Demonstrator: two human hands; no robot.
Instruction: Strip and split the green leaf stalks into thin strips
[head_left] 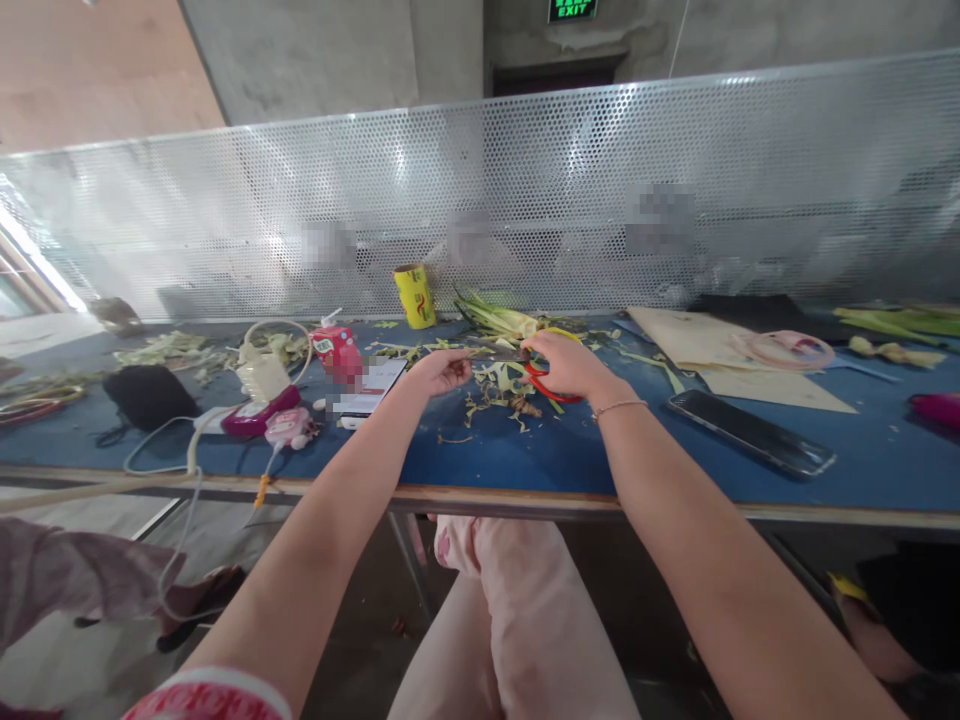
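My right hand is closed around red-handled scissors over the blue table. The blades point left toward my left hand. My left hand pinches a thin leaf strip that runs to the scissors. Cut green and dry scraps lie under and between both hands. A bundle of green leaves lies just behind my hands.
A black phone lies at the right, a white phone at the left. A yellow can, red drink carton, pink gadgets and cables, black pouch and brown paper sheets also sit there. A perforated metal screen backs the table.
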